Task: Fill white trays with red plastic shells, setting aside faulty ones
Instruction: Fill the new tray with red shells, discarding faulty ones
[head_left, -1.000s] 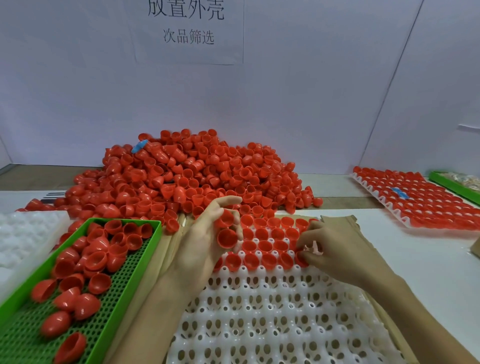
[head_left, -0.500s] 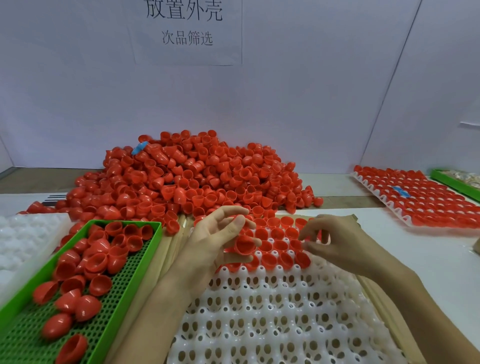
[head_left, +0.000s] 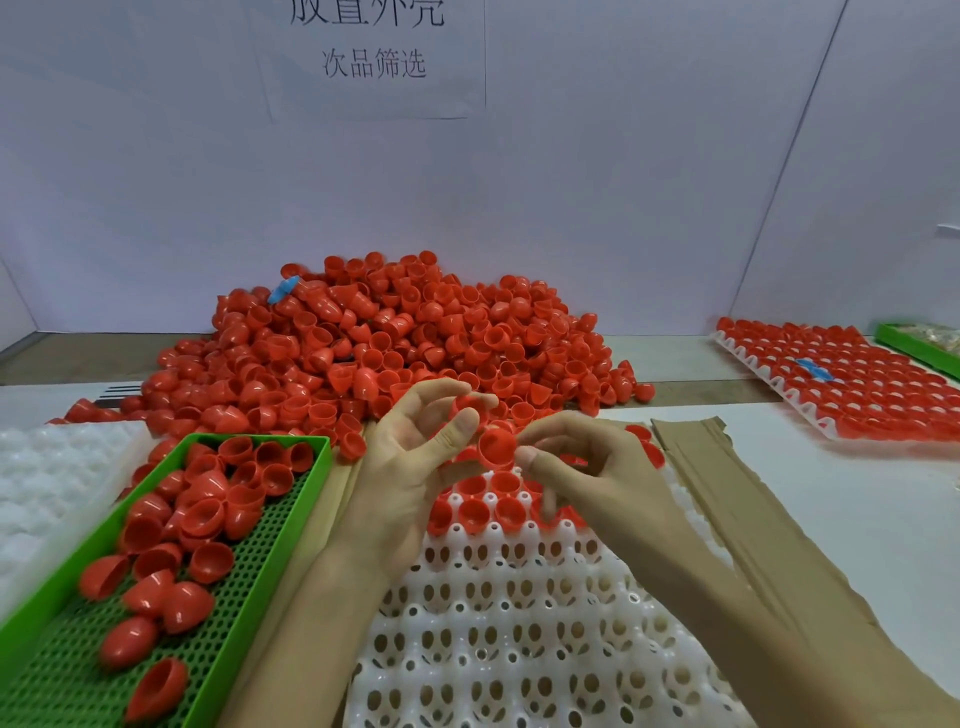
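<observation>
Right hand pinches a shell above the tray; left hand curls round a spare. I'd check its rim, then seat it open-side up.

The held shell is plain glossy red, like the heap behind, which carries 1 blue scrap. The tray in front is white, dotted with dark holes; the side bin is bright green mesh; the cardboard is brown.
</observation>
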